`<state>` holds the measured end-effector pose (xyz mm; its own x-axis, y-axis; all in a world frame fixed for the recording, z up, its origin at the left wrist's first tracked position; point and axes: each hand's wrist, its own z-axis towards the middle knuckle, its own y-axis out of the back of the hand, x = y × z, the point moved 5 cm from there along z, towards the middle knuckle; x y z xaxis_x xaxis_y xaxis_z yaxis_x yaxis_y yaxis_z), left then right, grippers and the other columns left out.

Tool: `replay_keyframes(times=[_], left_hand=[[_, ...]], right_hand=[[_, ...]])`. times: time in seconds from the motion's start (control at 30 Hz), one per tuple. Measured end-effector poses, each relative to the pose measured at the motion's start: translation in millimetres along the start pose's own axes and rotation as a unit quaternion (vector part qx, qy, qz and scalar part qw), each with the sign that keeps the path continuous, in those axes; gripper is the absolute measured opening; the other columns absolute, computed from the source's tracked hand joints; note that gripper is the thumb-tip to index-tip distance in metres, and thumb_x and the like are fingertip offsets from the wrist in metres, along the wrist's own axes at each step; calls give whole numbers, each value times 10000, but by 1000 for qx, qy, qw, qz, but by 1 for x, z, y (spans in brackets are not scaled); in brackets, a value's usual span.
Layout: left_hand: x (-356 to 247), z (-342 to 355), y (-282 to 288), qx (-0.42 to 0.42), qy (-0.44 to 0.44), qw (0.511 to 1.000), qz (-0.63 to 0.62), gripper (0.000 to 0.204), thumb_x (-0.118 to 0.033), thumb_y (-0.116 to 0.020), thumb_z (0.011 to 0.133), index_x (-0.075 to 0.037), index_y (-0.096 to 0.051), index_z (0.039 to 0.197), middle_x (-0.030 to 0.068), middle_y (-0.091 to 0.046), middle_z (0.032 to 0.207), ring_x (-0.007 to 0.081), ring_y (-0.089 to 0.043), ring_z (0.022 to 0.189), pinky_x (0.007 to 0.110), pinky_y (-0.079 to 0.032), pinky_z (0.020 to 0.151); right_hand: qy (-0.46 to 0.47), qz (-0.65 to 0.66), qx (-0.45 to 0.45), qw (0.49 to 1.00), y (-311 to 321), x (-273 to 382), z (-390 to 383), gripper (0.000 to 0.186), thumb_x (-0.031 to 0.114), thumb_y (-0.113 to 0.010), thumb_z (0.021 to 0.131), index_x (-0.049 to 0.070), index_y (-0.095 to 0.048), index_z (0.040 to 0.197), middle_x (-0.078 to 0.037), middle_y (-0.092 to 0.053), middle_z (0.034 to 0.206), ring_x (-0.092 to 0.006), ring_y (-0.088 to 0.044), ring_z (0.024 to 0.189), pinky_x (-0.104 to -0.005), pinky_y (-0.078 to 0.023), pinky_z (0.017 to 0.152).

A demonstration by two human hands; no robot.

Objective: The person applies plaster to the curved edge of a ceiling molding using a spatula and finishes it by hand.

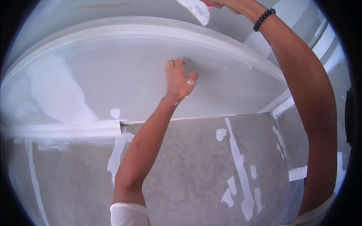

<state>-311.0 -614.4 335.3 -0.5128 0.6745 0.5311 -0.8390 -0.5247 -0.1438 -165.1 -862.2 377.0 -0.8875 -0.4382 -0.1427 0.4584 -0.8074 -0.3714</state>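
My left hand (180, 81) is raised against or just in front of the light grey board (128, 75). Its fingers curl a little and its thumb stands apart, with white smears on the skin and nothing visible in its grasp. At the top edge, my right hand (235, 5) is wrapped round the red handle of a putty knife (198, 10). White paste coats the wide blade, which points down and left beside the grey surface above the moulding. Part of that hand and tool is cut off by the frame.
A white moulding (143, 32) curves along the board's upper side. A shorter length of white trim (68, 129) ends at the lower left. Below is a grey wall (188, 169) with white filler patches (237, 165). White strips run by my right arm.
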Motion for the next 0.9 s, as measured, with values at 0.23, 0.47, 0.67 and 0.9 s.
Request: replay_keyframes(times=[0.23,0.47,0.67,0.9], left_hand=[[-27,15,62,-137,-79,986,-46,388,-161,-601,788,59,-491,1088,248,-466,1054,378,-454,1003,451,-385,918],[-30,35,84,-119,-50,991,-38,475,-254,-620,820,68,-509,1150,208,-443,1151,299,-471,1023,420,-436,900],[-31,32,89,-90,-43,994,-53,473,-213,-591,776,87,-483,1127,225,-414,1142,326,-426,1036,428,-398,936],[-33,34,80,-104,-53,990,-79,481,-210,-580,741,91,-472,1099,229,-405,1112,327,-391,1021,431,-367,957]], right_hand=[[163,-69,-96,980,-29,-69,-31,264,211,-567,949,-4,-659,1071,-168,-685,840,-273,-629,703,-387,-487,695],[241,-178,-117,947,-78,-53,-98,231,115,-552,970,74,-704,1138,-187,-666,848,-307,-616,813,-433,-514,755],[278,-190,-113,935,-42,-61,-139,254,155,-527,997,69,-680,1179,-183,-655,869,-301,-588,816,-411,-497,753],[-18,-232,-33,972,-6,-176,-22,310,135,-556,908,-28,-636,1159,-221,-697,1010,-347,-674,898,-425,-513,778]])
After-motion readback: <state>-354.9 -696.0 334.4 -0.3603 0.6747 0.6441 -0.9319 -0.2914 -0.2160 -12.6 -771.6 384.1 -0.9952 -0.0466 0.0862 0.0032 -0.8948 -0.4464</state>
